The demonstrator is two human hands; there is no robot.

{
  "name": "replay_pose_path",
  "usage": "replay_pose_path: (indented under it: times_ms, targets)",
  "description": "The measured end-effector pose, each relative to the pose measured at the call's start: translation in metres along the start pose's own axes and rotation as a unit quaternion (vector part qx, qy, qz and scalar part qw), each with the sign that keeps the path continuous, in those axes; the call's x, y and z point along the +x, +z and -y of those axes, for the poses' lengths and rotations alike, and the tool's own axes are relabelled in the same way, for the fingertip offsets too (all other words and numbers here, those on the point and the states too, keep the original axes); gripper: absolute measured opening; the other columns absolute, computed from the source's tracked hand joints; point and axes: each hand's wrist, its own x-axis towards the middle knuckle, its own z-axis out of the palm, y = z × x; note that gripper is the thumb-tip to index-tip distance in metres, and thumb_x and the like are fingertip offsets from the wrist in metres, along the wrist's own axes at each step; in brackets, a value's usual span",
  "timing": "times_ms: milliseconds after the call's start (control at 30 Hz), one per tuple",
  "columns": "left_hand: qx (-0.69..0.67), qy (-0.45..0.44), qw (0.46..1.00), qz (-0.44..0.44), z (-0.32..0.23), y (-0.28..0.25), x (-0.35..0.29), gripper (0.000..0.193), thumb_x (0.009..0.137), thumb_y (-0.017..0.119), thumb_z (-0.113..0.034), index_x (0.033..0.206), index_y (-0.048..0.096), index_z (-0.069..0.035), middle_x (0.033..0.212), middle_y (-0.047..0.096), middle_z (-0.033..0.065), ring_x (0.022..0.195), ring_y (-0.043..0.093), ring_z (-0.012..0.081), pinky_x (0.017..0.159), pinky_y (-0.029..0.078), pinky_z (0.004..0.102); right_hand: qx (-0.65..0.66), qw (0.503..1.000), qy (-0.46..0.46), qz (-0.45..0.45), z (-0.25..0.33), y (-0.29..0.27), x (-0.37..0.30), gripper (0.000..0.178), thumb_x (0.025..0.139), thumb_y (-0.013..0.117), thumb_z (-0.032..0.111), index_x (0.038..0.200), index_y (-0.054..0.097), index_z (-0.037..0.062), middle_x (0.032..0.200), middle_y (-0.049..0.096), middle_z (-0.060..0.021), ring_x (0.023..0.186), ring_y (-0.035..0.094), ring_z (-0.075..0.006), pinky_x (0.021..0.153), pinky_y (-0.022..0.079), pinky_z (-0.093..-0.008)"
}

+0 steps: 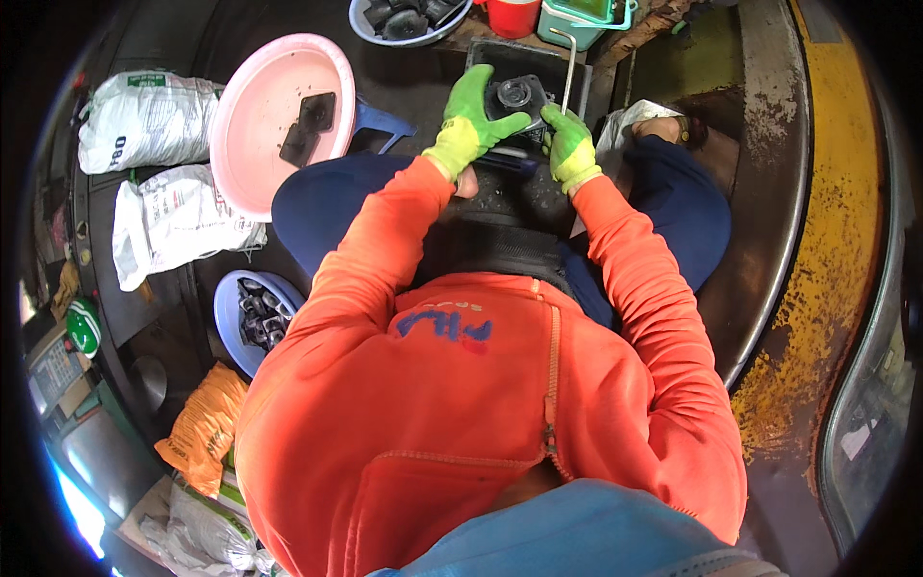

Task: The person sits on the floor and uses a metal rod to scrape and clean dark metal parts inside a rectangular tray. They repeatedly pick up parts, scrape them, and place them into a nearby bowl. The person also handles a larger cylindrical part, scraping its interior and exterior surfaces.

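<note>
Both my hands wear green and yellow gloves. My left hand [469, 120] is at the left side of a black square part [517, 94] with a round raised centre. Its fingers and thumb are spread apart, the thumb reaching across the part's near edge. At the other side, my right hand [571, 146] is closed around the lower end of a bent metal rod [570, 77], which stands up with its hooked end at the top. A dark blue, handle-like piece [508, 164] lies just below the black part.
To the left stands a pink basin [279, 72] holding dark square pieces. Blue basins [227, 313] with black parts sit nearer me and at the top. White sacks [154, 120] lie far left; a red container [512, 17] and teal basket [583, 29] stand behind the work spot.
</note>
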Motion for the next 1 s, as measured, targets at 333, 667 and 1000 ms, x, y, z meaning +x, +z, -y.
replay_pose_path:
  times_ms: [333, 667, 1000]
  targets:
    - [0.083, -0.074, 0.989, 0.099, 0.079, 0.003, -0.027, 0.066, 0.067, 0.079, -0.027, 0.124, 0.055, -0.006, 0.128, 0.052, 0.0161, 0.121, 0.045, 0.0351, 0.103, 0.038, 0.0412, -0.345, 0.911, -0.209, 0.086, -0.033, -0.028, -0.012, 0.025, 0.095, 0.055, 0.034, 0.097, 0.062, 0.0094, 0.071, 0.051, 0.0049, 0.057, 0.042, -0.0055, 0.052, 0.035, -0.0227]
    - [0.029, -0.089, 0.994, 0.058, 0.119, 0.026, -0.048, 0.069, 0.064, 0.082, -0.021, 0.126, 0.054, -0.009, 0.136, 0.047, 0.0139, 0.130, 0.039, 0.0329, 0.108, 0.034, 0.0396, -0.605, 0.785, -0.099, 0.093, -0.044, -0.010, -0.040, 0.044, 0.095, 0.041, 0.041, 0.114, 0.059, 0.0055, 0.112, 0.061, -0.0234, 0.109, 0.055, -0.0408, 0.091, 0.043, -0.0434]
    - [0.044, -0.086, 0.992, 0.082, 0.125, 0.026, -0.044, 0.073, 0.065, 0.081, -0.029, 0.128, 0.052, -0.007, 0.133, 0.050, 0.0152, 0.129, 0.040, 0.0335, 0.109, 0.033, 0.0402, -0.562, 0.772, -0.291, 0.062, -0.051, -0.004, -0.043, 0.027, 0.095, 0.050, 0.025, 0.107, 0.057, 0.0028, 0.092, 0.064, -0.0218, 0.083, 0.061, -0.0422, 0.074, 0.050, -0.0416]
